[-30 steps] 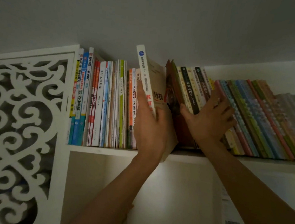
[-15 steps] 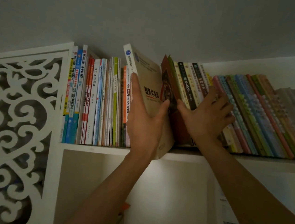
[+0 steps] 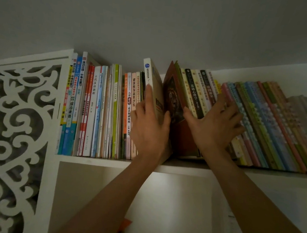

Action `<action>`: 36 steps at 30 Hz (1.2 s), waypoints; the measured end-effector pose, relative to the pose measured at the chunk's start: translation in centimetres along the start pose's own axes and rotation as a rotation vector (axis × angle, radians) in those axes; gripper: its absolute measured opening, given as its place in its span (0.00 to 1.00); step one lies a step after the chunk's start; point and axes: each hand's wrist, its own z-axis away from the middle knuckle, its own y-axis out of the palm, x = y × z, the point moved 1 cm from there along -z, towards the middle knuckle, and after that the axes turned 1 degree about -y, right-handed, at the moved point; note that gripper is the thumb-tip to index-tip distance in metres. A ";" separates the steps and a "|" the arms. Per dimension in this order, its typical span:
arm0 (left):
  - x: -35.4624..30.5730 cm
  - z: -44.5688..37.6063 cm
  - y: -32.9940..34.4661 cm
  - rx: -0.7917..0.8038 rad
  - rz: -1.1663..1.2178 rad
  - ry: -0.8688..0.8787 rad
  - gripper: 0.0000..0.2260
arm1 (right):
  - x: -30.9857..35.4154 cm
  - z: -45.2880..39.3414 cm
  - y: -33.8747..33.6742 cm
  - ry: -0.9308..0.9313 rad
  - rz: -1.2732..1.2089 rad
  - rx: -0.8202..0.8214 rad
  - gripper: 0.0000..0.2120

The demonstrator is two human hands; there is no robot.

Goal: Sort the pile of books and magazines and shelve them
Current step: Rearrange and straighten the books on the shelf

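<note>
Two forearms rose from the bottom of the view toward the top shelf (image 3: 93, 161), and everything here is placed against that board. Below it lay an open compartment, pale and mostly unreadable, with a scrap of something orange low down that I could not identify. To the shelf's left end stood a white fretwork panel (image 3: 16, 123).

On the shelf's front edge, near its middle, the left hand (image 3: 148, 129) pinched a tan book (image 3: 154, 90) — thumb on the cover side, fingers laid up along the spine side. The book stood tilted, its top leaning left toward the upright row (image 3: 97, 111) that filled the shelf's left half; its foot was hidden behind the hand, so how deep it sat could not be told. Just right of it, the right hand (image 3: 216, 125) was spread flat, fingers apart, pressed against the leaning books (image 3: 197, 94) to hold them back, its thumb near a dark red cover (image 3: 174, 99) at the gap's edge. Further right along the shelf a long run of thin coloured spines (image 3: 270, 126) slanted the same way.

The step looked like insertion, one book going into a wedged-open slot. The next move would likely call for pushing the book inward and upright while the right hand kept the gap — then easing the leaning books against it.
</note>
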 end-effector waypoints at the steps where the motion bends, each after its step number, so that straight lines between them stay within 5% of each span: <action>1: 0.2 -0.1 0.4 -0.009 -0.031 0.003 0.34 | 0.0 0.0 0.0 0.001 0.004 -0.002 0.48; 10: 2.2 -1.0 2.3 0.216 0.085 0.096 0.32 | 0.3 0.5 0.1 0.006 0.027 0.007 0.49; 15: 5.4 -2.3 0.9 0.270 -0.201 0.297 0.30 | 0.3 0.7 0.0 -0.003 0.023 0.042 0.50; 24: 4.1 -2.9 2.5 0.343 -0.316 0.184 0.26 | 1.3 1.5 0.4 -0.026 0.059 0.077 0.50; 29: 5.2 -2.6 1.5 0.385 -0.186 0.227 0.27 | 1.2 2.7 -0.1 -0.135 0.033 0.223 0.52; 36: 5.0 -0.5 1.3 0.461 -0.173 0.420 0.34 | -4.2 1.6 -3.3 -0.546 0.210 0.666 0.56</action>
